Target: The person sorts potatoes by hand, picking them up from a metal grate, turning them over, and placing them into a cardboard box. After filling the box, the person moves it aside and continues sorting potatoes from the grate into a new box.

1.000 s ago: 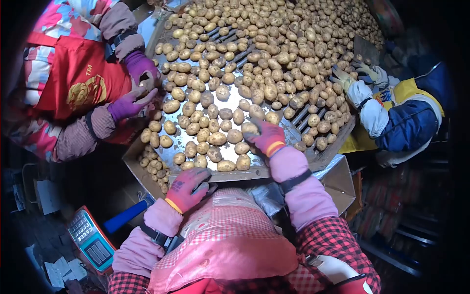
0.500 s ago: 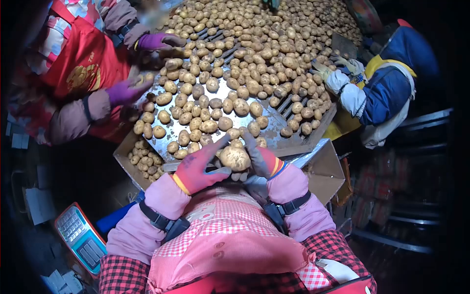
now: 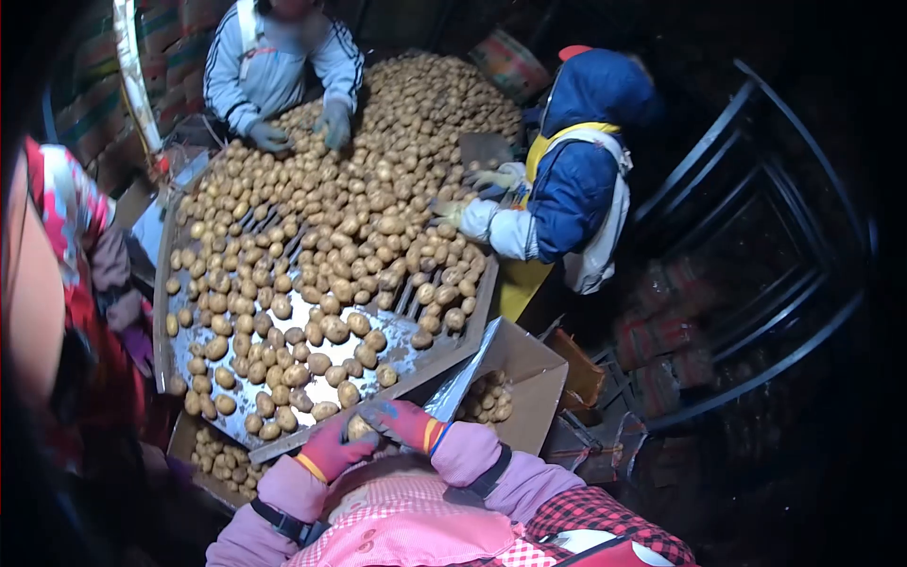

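Note:
At the near edge of the sorting table, my left hand and my right hand are close together, in red gloves with grey-blue fingers. Both are closed around a potato, and its pale brown skin shows between the fingers. My fingers cover most of it, so its full size is hidden. Just beyond my hands, loose potatoes are scattered over the shiny metal part of the table.
A cardboard box holding potatoes stands right of my hands; another potato box sits at lower left. A heap of potatoes covers the far side. Co-workers stand left, at the back and right. A metal frame curves at right.
My view has swung right and upward, bringing the co-worker at the back into sight. My hands have drawn closer together and now cover more of the potato.

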Demonstrator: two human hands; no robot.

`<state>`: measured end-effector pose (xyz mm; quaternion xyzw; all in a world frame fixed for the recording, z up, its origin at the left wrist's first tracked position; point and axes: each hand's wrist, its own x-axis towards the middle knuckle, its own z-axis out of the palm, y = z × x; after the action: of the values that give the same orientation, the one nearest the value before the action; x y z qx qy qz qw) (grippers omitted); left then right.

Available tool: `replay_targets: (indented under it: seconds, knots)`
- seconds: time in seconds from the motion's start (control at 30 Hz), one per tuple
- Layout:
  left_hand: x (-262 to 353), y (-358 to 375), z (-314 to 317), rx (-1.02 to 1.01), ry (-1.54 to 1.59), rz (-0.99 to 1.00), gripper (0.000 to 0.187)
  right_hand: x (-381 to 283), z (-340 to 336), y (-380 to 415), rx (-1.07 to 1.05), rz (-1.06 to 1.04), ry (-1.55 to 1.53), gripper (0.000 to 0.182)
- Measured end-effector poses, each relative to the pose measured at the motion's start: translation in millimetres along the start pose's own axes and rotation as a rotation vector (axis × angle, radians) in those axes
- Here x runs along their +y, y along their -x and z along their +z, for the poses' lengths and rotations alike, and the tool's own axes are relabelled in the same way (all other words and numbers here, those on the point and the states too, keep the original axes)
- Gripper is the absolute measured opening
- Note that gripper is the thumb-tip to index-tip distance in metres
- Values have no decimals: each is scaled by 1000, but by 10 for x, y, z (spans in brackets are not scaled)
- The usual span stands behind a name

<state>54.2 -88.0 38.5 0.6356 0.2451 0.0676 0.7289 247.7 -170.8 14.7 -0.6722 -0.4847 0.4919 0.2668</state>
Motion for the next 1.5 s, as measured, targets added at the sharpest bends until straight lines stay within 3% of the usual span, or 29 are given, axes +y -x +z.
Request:
replay_targets:
  seconds: [0.07, 0.1, 0.17, 0.2, 0.27, 0.3, 0.33, 0.4, 0.47, 0.53, 0.57, 0.6, 0.67, 0.7, 0.73, 0.8, 0.87, 0.93, 1.0, 1.07, 1.13, 1.27, 1.3, 1.33, 1.4, 1.47, 1.5]
  knots:
    - [-119, -95, 48, 9, -208, 21, 73, 29, -35, 7, 104, -118, 287, 46]
    - [-112, -95, 56, 11, -213, 28, 73, 126, -6, 0, 109, -125, 291, 46]
    - [53, -56, 159, 68, -249, 182, 59, 113, 4, 35, 317, -515, 633, 44]
    - [102, -62, 187, 71, -249, 189, 59, 113, -12, 48, 319, -519, 640, 44]
    - [169, -53, 236, -68, 225, 49, 60, -582, -114, 314, 124, 326, -254, 46]
    - [243, -30, 276, -104, 362, 172, 60, -369, -134, 313, 129, 201, -494, 49]
    - [180, -50, 301, -94, 370, 173, 60, -396, -150, 335, 119, 204, -487, 49]
    - [-73, -215, 362, -39, 371, 236, 61, -493, -185, 351, 214, 434, -542, 52]
    - [-276, -292, 349, -28, 398, 195, 61, 26, -134, 144, 189, 411, -612, 57]
    - [-359, -315, 313, 54, 601, -92, 60, 811, -136, -160, 211, 134, -578, 61]
    - [-1027, -565, 287, 116, 512, -81, 57, 1028, -186, -316, 209, 291, -458, 65]
    - [-1038, -548, 307, 127, 532, -87, 57, 783, -149, -182, 194, 306, -447, 65]
    - [-879, -516, 342, -114, 876, -418, 62, -144, -63, 245, 134, -12, 206, 69]
    - [-686, -446, 368, -58, 829, -451, 57, -61, 37, 232, 273, -228, 463, 68]
    - [-564, -376, 377, -56, 846, -453, 57, -63, 30, 233, 259, -222, 469, 68]
    - [-400, -264, 360, -98, 863, -417, 45, -160, -39, 200, 47, 22, 660, 65]
    - [-419, -225, 357, -129, 871, -429, 43, -252, -58, 195, 21, 40, 720, 54]
    - [-602, -259, 381, -258, 943, -164, 46, 37, -88, 59, -68, -120, 942, 43]
    - [-762, -334, 316, -371, 1075, -208, 48, 189, -108, 47, 8, -68, 927, 35]
    - [-683, -341, 282, -487, 1199, -256, 51, 217, -107, 30, 232, 13, 442, 39]
    - [-553, -310, 282, -170, 927, -278, 58, 139, -189, -25, 254, 72, 309, 45]
    - [-523, -236, 127, -121, 875, -271, 59, 106, -196, -57, 187, 77, 104, 70]
    - [-537, -235, 107, -125, 847, -292, 56, 71, -172, 16, -32, 128, -70, 75]
    - [-542, -245, 99, -133, 816, -307, 52, -216, -113, 90, -101, 15, 147, 83]
    - [-574, -267, 149, -29, 795, -215, 43, -443, -6, 167, -81, 83, 260, 88]
    - [-1078, -406, 109, 322, -359, 323, 38, -441, 30, 114, -89, 114, 299, 91]
    - [-1070, -370, 84, 318, -361, 322, 38, -441, 43, 105, -102, 146, 339, 93]
